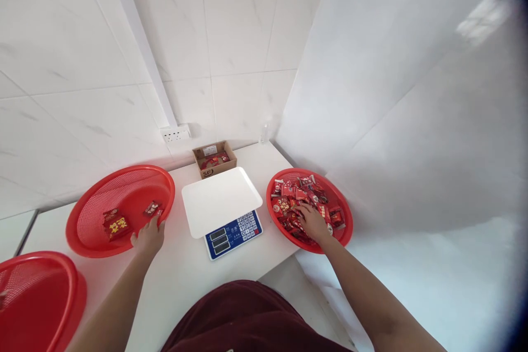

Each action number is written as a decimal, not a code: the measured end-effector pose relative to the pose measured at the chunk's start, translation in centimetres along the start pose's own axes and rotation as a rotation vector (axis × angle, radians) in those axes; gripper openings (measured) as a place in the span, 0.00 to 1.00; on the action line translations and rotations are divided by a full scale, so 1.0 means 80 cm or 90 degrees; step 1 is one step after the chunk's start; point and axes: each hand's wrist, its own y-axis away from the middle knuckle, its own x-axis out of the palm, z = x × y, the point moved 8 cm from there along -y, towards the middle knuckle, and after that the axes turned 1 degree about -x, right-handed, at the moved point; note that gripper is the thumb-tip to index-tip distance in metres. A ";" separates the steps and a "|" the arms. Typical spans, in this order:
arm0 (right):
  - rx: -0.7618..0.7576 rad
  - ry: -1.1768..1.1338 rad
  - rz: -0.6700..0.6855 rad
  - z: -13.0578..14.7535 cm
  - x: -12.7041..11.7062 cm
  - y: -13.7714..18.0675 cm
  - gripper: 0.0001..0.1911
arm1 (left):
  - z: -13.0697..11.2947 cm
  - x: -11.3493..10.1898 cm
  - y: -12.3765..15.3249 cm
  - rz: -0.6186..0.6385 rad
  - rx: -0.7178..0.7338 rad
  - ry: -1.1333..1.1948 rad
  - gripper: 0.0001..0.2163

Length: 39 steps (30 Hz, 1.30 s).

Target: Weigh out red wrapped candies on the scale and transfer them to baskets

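My left hand (149, 237) reaches over the near right rim of a red plastic basket (78, 231), its thumb apart from the fingers. Just beyond the fingertips is a small red-and-white packet (152, 208). A larger red packet with yellow lettering (117, 226) lies further left in that basket. On the right, my right hand (312, 221) rests on a pile of small red snack packets (291, 190) in another red basket (350, 225). Its fingers stretch over the packets, with the tips partly hidden among them.
Between the baskets stands a digital scale (233, 234) with a blue keypad and a white tray (220, 198). Behind it is a cardboard box (218, 169) holding red packets. Another red basket (68, 308) is at the lower left. A wall socket (176, 133) and a clear bottle (264, 133) are at the back.
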 end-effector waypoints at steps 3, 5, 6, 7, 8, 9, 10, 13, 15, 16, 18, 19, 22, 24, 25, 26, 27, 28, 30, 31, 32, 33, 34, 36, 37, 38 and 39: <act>0.104 -0.128 -0.106 -0.035 -0.023 -0.004 0.18 | -0.008 -0.009 0.010 -0.079 0.019 0.069 0.25; 0.196 -0.239 -0.197 -0.057 -0.041 -0.002 0.17 | -0.020 -0.016 0.023 -0.149 0.060 0.117 0.25; 0.242 -0.311 -0.227 -0.064 -0.046 -0.001 0.18 | -0.029 -0.019 0.032 -0.177 0.085 0.144 0.25; 0.281 -0.394 -0.237 -0.065 -0.049 0.000 0.19 | -0.039 -0.021 0.040 -0.194 0.113 0.175 0.24; 0.310 -0.480 -0.232 -0.061 -0.050 0.000 0.20 | -0.052 -0.021 0.050 -0.197 0.139 0.214 0.22; 0.321 -0.562 -0.210 -0.048 -0.049 -0.001 0.21 | -0.066 -0.019 0.060 -0.180 0.166 0.263 0.21; 0.312 -0.632 -0.172 -0.027 -0.048 -0.003 0.21 | -0.083 -0.015 0.071 -0.139 0.191 0.324 0.20; 0.161 -0.707 0.007 0.076 -0.043 -0.005 0.20 | -0.139 0.013 0.109 0.098 0.199 0.561 0.21; 0.031 -0.662 0.170 0.159 -0.026 0.008 0.18 | -0.180 0.031 0.144 0.288 0.200 0.687 0.25; -0.033 -0.624 0.234 0.196 -0.015 0.017 0.16 | -0.197 0.038 0.160 0.368 0.192 0.723 0.27; -0.114 -0.557 0.274 0.249 0.004 0.034 0.11 | -0.217 0.049 0.182 0.480 0.174 0.761 0.26; -0.128 -0.540 0.274 0.265 0.014 0.039 0.10 | -0.220 0.053 0.187 0.505 0.156 0.769 0.23; -0.059 -0.575 0.314 0.273 0.052 0.046 0.11 | -0.202 0.062 0.176 0.486 0.060 0.800 0.13; 0.057 -0.631 0.329 0.257 0.073 0.042 0.15 | -0.179 0.069 0.164 0.451 -0.021 0.832 0.10; 0.116 -0.669 0.323 0.248 0.079 0.038 0.17 | -0.169 0.071 0.159 0.438 -0.058 0.847 0.09; 0.164 -0.720 0.309 0.241 0.083 0.033 0.20 | -0.159 0.074 0.156 0.428 -0.088 0.860 0.08; 0.195 -0.784 0.296 0.239 0.084 0.027 0.23 | -0.152 0.075 0.153 0.421 -0.114 0.871 0.07; 0.204 -0.857 0.289 0.241 0.084 0.020 0.27 | -0.145 0.077 0.152 0.417 -0.133 0.881 0.06; 0.173 -0.988 0.295 0.254 0.078 0.007 0.37 | -0.137 0.079 0.152 0.417 -0.160 0.893 0.04; 0.148 -1.020 0.301 0.260 0.073 0.002 0.41 | -0.134 0.079 0.153 0.419 -0.170 0.898 0.04; 0.128 -1.018 0.300 0.262 0.069 -0.004 0.43 | -0.131 0.080 0.154 0.420 -0.180 0.903 0.03; 0.114 -0.983 0.286 0.258 0.065 -0.010 0.43 | -0.127 0.080 0.155 0.422 -0.190 0.907 0.03; 0.102 -0.921 0.253 0.248 0.059 -0.016 0.43 | -0.124 0.080 0.156 0.423 -0.199 0.911 0.02; 0.079 -0.745 0.135 0.207 0.037 -0.029 0.39 | -0.117 0.081 0.159 0.423 -0.217 0.922 0.02; 0.069 -0.642 0.058 0.179 0.021 -0.033 0.37 | -0.113 0.082 0.160 0.423 -0.225 0.927 0.02; 0.067 -0.541 -0.022 0.146 0.003 -0.035 0.35 | -0.109 0.082 0.161 0.423 -0.232 0.930 0.02; 0.084 -0.435 -0.099 0.110 -0.016 -0.033 0.34 | -0.106 0.083 0.162 0.424 -0.239 0.932 0.03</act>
